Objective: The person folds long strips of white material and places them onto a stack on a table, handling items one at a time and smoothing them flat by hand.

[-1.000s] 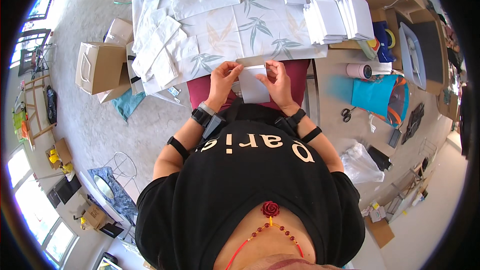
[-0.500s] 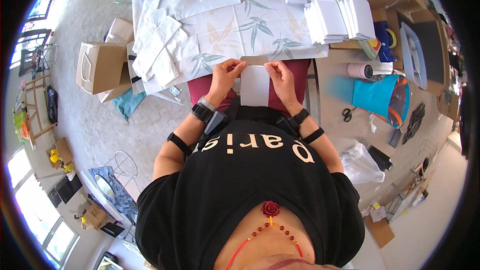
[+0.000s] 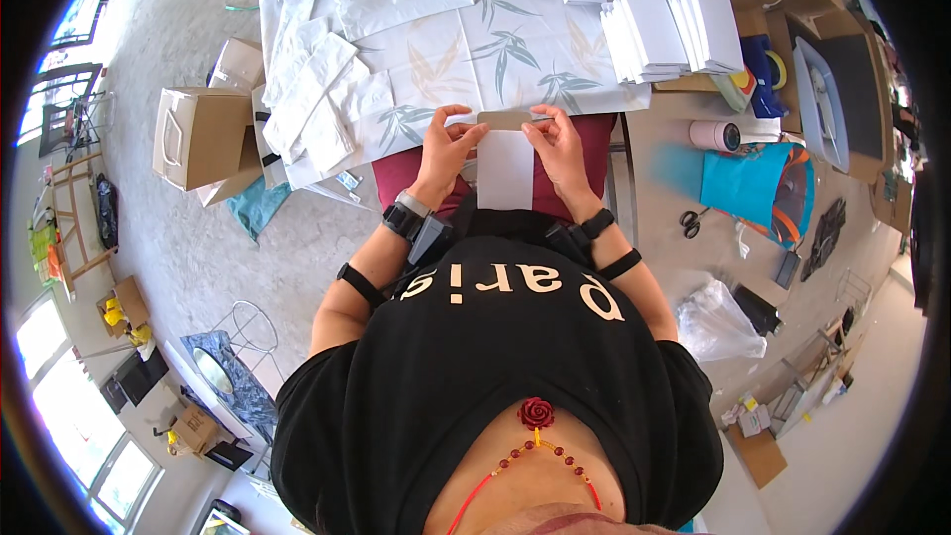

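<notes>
A slim white cardboard box is in front of my lap, its greyish-brown flap raised at the far end. My left hand is at the box's far left corner, thumb on the edge and index finger stretched beyond it. At the far right corner, my right hand has its thumb on the edge in the same way, with the index finger bent above. Both hands grip the box between them; the fingers behind it are partly hidden.
Ahead is a table with a leaf-patterned cloth. White bags lie on its left, stacked white boxes on its right. Brown cartons stand left of it. Scissors and a blue bag are to the right.
Both index fingers have lifted away from the box's far edge and spread outward, while the thumbs stay at its corners. The flap shows more fully, and the box has hardly moved.
</notes>
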Action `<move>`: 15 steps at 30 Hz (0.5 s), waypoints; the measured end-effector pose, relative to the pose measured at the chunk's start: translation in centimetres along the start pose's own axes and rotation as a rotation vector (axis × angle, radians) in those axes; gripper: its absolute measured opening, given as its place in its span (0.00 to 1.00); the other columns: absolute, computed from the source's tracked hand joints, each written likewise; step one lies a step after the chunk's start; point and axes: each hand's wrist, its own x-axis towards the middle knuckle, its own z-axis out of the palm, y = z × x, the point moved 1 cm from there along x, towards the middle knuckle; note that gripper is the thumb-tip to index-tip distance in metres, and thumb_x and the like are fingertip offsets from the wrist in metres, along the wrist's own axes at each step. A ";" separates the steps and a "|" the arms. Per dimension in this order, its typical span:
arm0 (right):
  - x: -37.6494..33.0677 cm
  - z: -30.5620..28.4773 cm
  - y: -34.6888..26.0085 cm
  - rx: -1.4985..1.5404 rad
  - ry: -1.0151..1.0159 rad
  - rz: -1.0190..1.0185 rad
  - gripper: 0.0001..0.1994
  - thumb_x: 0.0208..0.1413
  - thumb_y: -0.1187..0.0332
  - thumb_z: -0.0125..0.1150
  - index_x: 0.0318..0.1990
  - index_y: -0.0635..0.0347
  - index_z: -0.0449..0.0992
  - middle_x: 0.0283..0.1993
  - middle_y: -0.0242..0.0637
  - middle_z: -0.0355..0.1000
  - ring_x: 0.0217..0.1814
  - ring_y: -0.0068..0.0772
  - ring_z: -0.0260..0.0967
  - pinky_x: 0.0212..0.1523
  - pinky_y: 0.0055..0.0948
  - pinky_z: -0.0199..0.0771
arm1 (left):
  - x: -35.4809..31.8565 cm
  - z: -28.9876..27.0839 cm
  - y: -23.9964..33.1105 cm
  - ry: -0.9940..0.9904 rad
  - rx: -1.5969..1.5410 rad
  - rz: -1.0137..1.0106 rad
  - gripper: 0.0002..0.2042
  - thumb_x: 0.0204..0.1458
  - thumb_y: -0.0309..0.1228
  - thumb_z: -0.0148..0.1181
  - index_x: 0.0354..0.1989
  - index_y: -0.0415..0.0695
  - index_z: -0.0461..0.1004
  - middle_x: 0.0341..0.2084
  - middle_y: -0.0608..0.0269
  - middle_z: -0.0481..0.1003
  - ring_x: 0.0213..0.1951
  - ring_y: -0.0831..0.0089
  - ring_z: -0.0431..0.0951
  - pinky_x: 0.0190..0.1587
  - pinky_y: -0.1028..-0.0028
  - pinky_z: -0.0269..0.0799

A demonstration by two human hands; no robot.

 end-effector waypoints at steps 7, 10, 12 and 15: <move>-0.1 -1.4 0.2 -0.123 -0.139 -0.053 0.09 0.64 0.69 0.66 0.46 0.63 0.79 0.39 0.27 0.77 0.40 0.14 0.70 0.42 0.18 0.72 | 0.7 -1.7 -1.6 -0.170 0.058 0.088 0.08 0.63 0.30 0.63 0.46 0.40 0.77 0.36 0.68 0.79 0.35 0.83 0.78 0.38 0.80 0.75; -0.1 -1.8 -0.4 -0.107 -0.206 -0.040 0.08 0.65 0.69 0.65 0.45 0.64 0.79 0.39 0.28 0.77 0.40 0.14 0.71 0.43 0.18 0.73 | 0.7 -1.8 -1.6 -0.188 0.079 0.086 0.08 0.64 0.32 0.63 0.44 0.39 0.78 0.35 0.69 0.79 0.36 0.84 0.77 0.39 0.80 0.75; 0.0 -2.1 -0.9 -0.118 -0.240 -0.027 0.08 0.65 0.69 0.65 0.45 0.64 0.79 0.40 0.29 0.78 0.41 0.15 0.72 0.44 0.18 0.74 | 0.7 -1.8 -1.3 -0.205 0.125 0.088 0.09 0.64 0.32 0.63 0.45 0.39 0.78 0.36 0.69 0.79 0.37 0.84 0.77 0.40 0.80 0.75; 0.6 -2.2 -1.6 -0.196 -0.263 -0.022 0.09 0.64 0.69 0.65 0.45 0.65 0.80 0.40 0.30 0.79 0.41 0.16 0.74 0.45 0.19 0.75 | 1.0 -1.9 -0.2 -0.245 0.251 0.116 0.11 0.64 0.33 0.63 0.47 0.38 0.79 0.36 0.67 0.80 0.38 0.82 0.78 0.42 0.79 0.77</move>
